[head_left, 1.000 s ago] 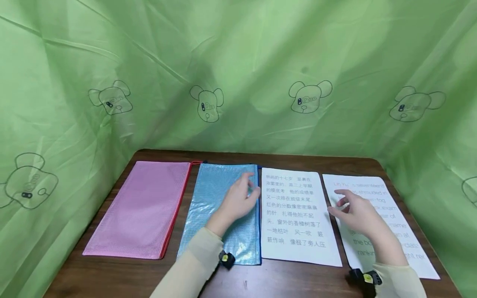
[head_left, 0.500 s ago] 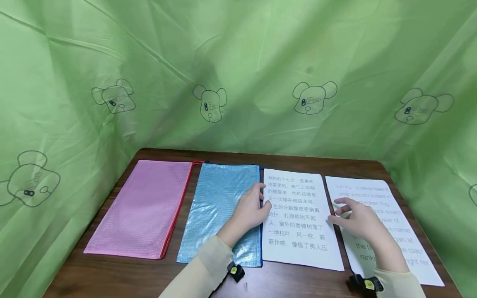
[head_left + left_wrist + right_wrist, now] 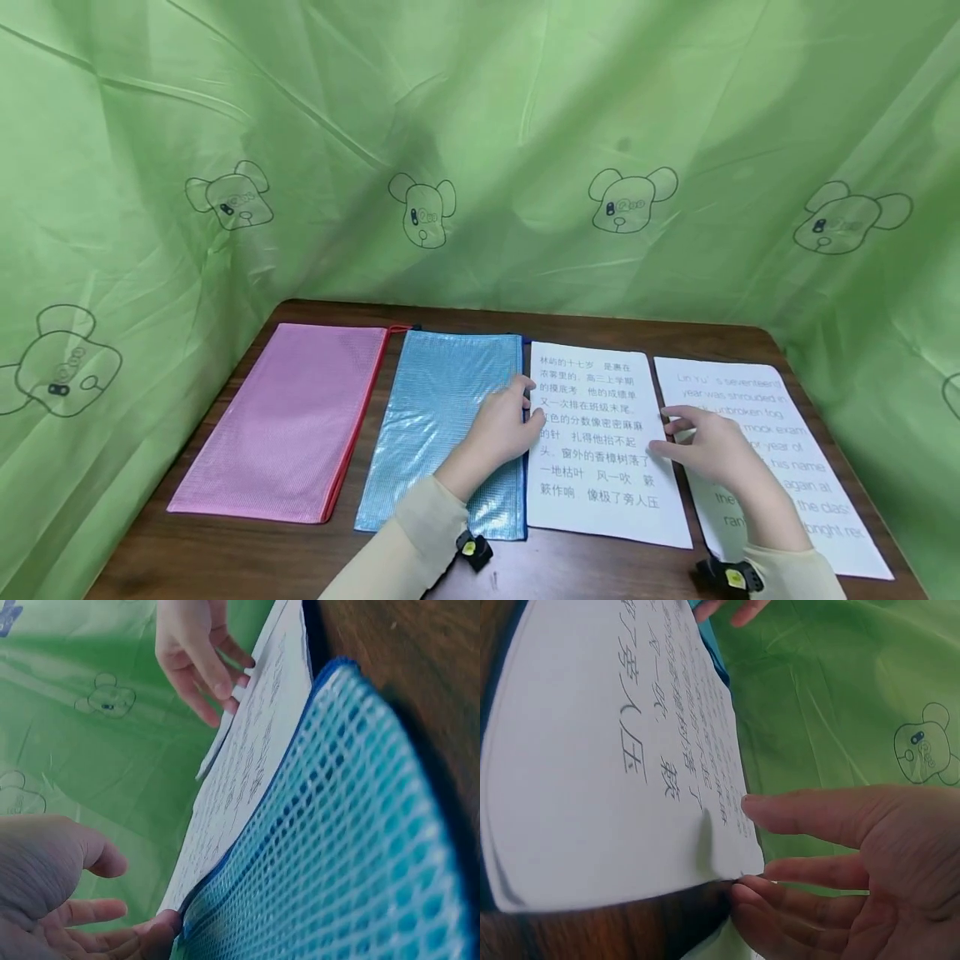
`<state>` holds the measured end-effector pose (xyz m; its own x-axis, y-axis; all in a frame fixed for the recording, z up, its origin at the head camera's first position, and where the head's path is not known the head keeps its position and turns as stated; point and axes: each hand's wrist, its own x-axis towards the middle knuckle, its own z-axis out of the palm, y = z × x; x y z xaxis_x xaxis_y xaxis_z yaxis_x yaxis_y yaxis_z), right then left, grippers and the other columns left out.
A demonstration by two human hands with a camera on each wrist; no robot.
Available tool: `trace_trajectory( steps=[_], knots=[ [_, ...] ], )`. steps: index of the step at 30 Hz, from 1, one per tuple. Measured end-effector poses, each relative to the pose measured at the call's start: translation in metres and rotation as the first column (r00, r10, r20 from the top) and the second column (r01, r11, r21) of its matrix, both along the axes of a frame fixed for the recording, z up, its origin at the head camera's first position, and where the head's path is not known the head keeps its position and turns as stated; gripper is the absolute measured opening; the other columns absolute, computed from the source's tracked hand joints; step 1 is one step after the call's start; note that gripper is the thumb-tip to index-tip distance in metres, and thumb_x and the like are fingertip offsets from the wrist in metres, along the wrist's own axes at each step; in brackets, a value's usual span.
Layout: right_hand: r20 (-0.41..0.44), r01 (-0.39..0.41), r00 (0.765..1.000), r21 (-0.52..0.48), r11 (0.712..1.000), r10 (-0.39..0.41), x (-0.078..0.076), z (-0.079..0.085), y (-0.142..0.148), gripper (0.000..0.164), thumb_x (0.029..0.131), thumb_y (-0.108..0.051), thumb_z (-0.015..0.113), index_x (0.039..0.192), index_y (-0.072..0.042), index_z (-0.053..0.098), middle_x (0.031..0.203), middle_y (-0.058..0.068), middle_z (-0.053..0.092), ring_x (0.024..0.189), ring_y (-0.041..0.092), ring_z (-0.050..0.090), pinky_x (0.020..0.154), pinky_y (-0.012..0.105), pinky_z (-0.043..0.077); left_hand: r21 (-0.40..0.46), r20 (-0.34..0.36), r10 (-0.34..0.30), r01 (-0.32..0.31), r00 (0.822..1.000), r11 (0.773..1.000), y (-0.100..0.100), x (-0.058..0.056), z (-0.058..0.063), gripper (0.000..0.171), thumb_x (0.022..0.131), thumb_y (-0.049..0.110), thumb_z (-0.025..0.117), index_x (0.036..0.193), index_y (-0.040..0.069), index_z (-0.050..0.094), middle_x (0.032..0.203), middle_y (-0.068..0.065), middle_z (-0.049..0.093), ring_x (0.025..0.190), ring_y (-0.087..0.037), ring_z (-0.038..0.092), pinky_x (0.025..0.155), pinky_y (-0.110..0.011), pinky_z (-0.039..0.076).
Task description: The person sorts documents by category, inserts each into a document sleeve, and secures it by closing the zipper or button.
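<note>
Printed Chinese text covers a stack of white paper (image 3: 592, 471) lying between both hands. My left hand (image 3: 497, 427) is at its left edge, over the blue mesh zip pouch (image 3: 438, 392); in the left wrist view its fingertips meet the border of pouch and paper, thumb apart. At the right edge of that paper is my right hand (image 3: 712, 450); the right wrist view has its fingers (image 3: 810, 900) along the edge and its thumb (image 3: 802, 814) raised over the sheet, not pinching. Sheets with English text (image 3: 843, 492) lie partly hidden under the right hand.
A pink mesh zip pouch (image 3: 285, 417) with a red edge lies on the left of the brown wooden table (image 3: 225, 546). Green fabric (image 3: 480, 100) with bear-face drawings hangs behind and at both sides.
The left hand has come off the middle of the blue pouch, rightward and nearer, to the Chinese paper's left edge. The right hand has shifted slightly left to its right edge.
</note>
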<state>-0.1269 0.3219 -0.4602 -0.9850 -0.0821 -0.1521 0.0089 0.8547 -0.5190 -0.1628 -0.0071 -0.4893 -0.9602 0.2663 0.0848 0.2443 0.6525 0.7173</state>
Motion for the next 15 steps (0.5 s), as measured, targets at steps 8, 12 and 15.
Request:
trace_trajectory(
  steps=[8, 12, 15],
  knots=[
    [0.004, 0.02, 1.0, 0.013, 1.0, -0.02, -0.002, 0.001, -0.005, 0.07, 0.09, -0.035, 0.09, 0.141, 0.005, 0.065, 0.115, 0.018, 0.076, 0.102, 0.037, 0.074, 0.077, 0.046, 0.059, 0.079, 0.119, 0.008, -0.018, 0.993, 0.997, 0.006, 0.004, 0.002, 0.06, 0.099, 0.014, 0.073, 0.154, 0.002, 0.05, 0.112, -0.012, 0.069, 0.086, -0.015, 0.064, 0.074, -0.033, 0.054],
    [0.031, 0.024, 0.999, -0.044, 0.999, -0.022, 0.0, 0.0, -0.006, 0.068, 0.09, -0.032, 0.091, 0.141, 0.005, 0.066, 0.121, 0.021, 0.074, 0.105, 0.038, 0.075, 0.079, 0.047, 0.062, 0.112, 0.164, -0.02, 0.002, 0.986, 0.994, 0.009, 0.007, 0.0, 0.07, 0.1, 0.005, 0.071, 0.163, 0.007, 0.04, 0.112, -0.013, 0.072, 0.072, -0.01, 0.066, 0.06, -0.03, 0.054],
    [0.041, 0.007, 0.999, -0.094, 0.996, -0.003, 0.002, -0.002, -0.007, 0.063, 0.092, -0.032, 0.09, 0.141, 0.001, 0.068, 0.123, 0.021, 0.073, 0.106, 0.037, 0.075, 0.078, 0.045, 0.062, 0.152, 0.175, -0.031, 0.004, 0.984, 0.988, 0.011, 0.009, -0.001, 0.068, 0.101, -0.001, 0.066, 0.163, 0.011, 0.041, 0.112, -0.012, 0.074, 0.068, -0.007, 0.065, 0.056, -0.027, 0.054]
  ],
)
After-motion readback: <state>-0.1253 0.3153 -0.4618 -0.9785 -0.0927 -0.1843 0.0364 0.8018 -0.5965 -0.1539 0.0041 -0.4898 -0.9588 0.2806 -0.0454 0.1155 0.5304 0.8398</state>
